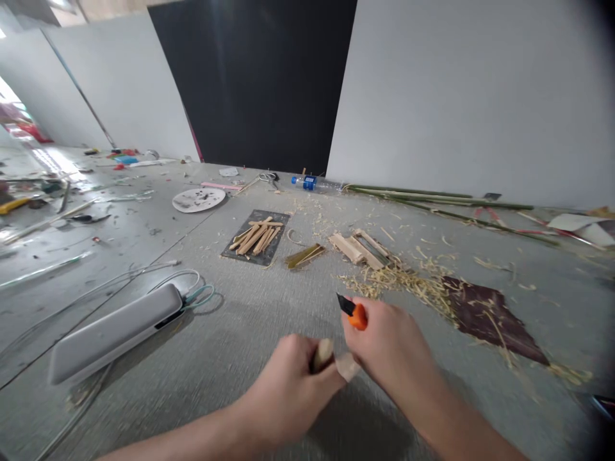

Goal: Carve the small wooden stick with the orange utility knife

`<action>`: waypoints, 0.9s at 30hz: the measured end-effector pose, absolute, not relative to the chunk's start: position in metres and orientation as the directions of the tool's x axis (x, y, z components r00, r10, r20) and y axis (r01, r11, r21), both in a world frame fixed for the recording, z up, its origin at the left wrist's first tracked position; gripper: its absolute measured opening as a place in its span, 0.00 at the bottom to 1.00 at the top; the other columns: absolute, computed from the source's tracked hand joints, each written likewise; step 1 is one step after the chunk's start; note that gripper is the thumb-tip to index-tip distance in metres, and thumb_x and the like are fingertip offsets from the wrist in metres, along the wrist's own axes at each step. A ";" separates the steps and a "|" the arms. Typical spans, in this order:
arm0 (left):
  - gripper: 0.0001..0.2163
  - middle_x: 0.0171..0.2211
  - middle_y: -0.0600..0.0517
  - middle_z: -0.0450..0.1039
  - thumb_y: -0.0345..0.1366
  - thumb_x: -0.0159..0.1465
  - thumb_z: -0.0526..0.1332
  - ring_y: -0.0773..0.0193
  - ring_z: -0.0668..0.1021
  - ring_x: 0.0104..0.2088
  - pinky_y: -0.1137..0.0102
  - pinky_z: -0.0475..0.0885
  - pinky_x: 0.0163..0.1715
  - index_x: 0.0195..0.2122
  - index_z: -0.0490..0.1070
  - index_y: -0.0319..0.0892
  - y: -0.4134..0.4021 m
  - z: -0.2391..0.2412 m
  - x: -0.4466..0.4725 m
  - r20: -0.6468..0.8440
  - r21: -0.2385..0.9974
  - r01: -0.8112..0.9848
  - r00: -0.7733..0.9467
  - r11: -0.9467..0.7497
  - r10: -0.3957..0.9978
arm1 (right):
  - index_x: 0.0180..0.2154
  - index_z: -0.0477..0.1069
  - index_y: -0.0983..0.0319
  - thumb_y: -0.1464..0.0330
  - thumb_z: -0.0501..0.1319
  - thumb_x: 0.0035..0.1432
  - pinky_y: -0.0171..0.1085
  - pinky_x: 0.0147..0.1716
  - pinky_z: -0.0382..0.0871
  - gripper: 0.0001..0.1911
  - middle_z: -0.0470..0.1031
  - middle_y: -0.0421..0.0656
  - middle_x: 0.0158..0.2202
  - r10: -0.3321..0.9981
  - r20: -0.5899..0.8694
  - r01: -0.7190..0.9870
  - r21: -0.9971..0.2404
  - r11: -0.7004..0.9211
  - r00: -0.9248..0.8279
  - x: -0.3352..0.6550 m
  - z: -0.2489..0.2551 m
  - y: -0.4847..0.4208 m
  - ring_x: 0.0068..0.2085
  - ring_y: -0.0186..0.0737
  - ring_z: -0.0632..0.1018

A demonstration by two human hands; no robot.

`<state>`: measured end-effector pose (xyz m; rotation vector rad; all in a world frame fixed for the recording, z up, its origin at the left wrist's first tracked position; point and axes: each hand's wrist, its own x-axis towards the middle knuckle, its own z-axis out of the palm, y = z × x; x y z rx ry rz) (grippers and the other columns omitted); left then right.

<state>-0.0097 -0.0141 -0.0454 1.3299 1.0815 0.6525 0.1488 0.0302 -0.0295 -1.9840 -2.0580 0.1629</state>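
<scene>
Low over the grey floor, my left hand point(291, 387) is closed around a short pale piece of bamboo point(325, 350), its end showing above the fingers. My right hand point(391, 336) grips a craft knife point(357, 316) with an orange handle, the dark blade pointing up and left. Between the two hands shows a pale, blurred bit point(346, 366); which hand holds it I cannot tell. Beyond my hands lie split bamboo pieces point(348, 248) and a heap of curly shavings point(384, 280).
A grey mat point(259, 258) bears several thin sticks point(257, 235). At the left lies a white power strip point(120, 326) with cables. Farther back are a white disc point(198, 200), scissors point(269, 177), a plastic bottle point(310, 184) and green bamboo stalks point(432, 194). Dark red sandpaper point(490, 317) lies right.
</scene>
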 end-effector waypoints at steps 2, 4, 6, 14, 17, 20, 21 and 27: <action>0.25 0.20 0.61 0.43 0.47 0.65 0.64 0.71 0.50 0.23 0.69 0.46 0.21 0.22 0.48 0.44 -0.008 -0.044 -0.015 -0.213 0.972 0.168 0.341 0.164 0.915 | 0.23 0.66 0.58 0.69 0.56 0.58 0.37 0.24 0.48 0.11 0.69 0.40 0.20 0.993 0.110 0.956 -0.284 0.068 -0.038 0.150 -0.028 0.030 0.21 0.34 0.60; 0.25 0.20 0.61 0.44 0.47 0.64 0.65 0.71 0.51 0.24 0.70 0.46 0.22 0.22 0.50 0.44 -0.003 -0.042 -0.021 -0.212 0.972 0.162 0.309 0.169 0.927 | 0.22 0.63 0.58 0.69 0.57 0.56 0.36 0.24 0.47 0.11 0.66 0.38 0.19 0.994 0.089 0.951 -0.294 0.093 -0.069 0.149 -0.028 0.029 0.21 0.34 0.57; 0.24 0.21 0.61 0.45 0.47 0.64 0.66 0.71 0.51 0.24 0.70 0.47 0.22 0.23 0.51 0.44 0.000 -0.041 -0.024 -0.215 0.972 0.162 0.308 0.171 0.927 | 0.22 0.60 0.58 0.69 0.59 0.55 0.36 0.24 0.46 0.11 0.64 0.37 0.18 0.992 0.061 0.943 -0.309 0.127 -0.114 0.148 -0.029 0.027 0.21 0.33 0.57; 0.22 0.20 0.61 0.47 0.46 0.65 0.63 0.71 0.53 0.23 0.70 0.47 0.22 0.23 0.53 0.44 -0.003 -0.039 -0.024 -0.189 0.977 0.160 0.362 0.138 0.913 | 0.23 0.55 0.57 0.60 0.59 0.59 0.36 0.24 0.46 0.18 0.63 0.35 0.19 0.970 0.064 0.893 -0.380 0.242 -0.236 0.150 -0.037 0.027 0.23 0.34 0.57; 0.22 0.20 0.61 0.47 0.46 0.65 0.63 0.71 0.53 0.23 0.71 0.47 0.21 0.23 0.52 0.44 -0.003 -0.037 -0.024 -0.191 0.977 0.163 0.368 0.139 0.910 | 0.23 0.55 0.58 0.56 0.56 0.63 0.37 0.25 0.46 0.21 0.65 0.36 0.20 0.954 0.095 0.864 -0.407 0.298 -0.284 0.150 -0.039 0.027 0.23 0.34 0.58; 0.22 0.21 0.60 0.47 0.45 0.66 0.63 0.71 0.53 0.24 0.70 0.48 0.22 0.24 0.50 0.44 -0.002 -0.035 -0.025 -0.152 0.983 0.151 0.366 0.102 0.918 | 0.23 0.55 0.58 0.55 0.52 0.67 0.37 0.25 0.46 0.22 0.65 0.37 0.20 0.938 0.108 0.847 -0.407 0.343 -0.329 0.149 -0.039 0.026 0.23 0.34 0.59; 0.22 0.22 0.60 0.47 0.45 0.66 0.63 0.71 0.53 0.24 0.70 0.48 0.22 0.24 0.50 0.44 -0.002 -0.034 -0.026 -0.142 0.984 0.152 0.366 0.091 0.920 | 0.23 0.55 0.58 0.55 0.51 0.68 0.38 0.26 0.46 0.23 0.65 0.37 0.20 0.934 0.112 0.841 -0.408 0.355 -0.340 0.149 -0.038 0.025 0.23 0.33 0.59; 0.20 0.24 0.60 0.47 0.45 0.65 0.64 0.70 0.52 0.25 0.70 0.48 0.22 0.25 0.53 0.44 -0.002 -0.035 -0.027 -0.147 0.981 0.176 0.403 0.081 0.903 | 0.23 0.59 0.58 0.56 0.50 0.69 0.38 0.26 0.46 0.22 0.68 0.39 0.20 0.903 0.142 0.817 -0.387 0.428 -0.406 0.151 -0.039 0.025 0.22 0.33 0.63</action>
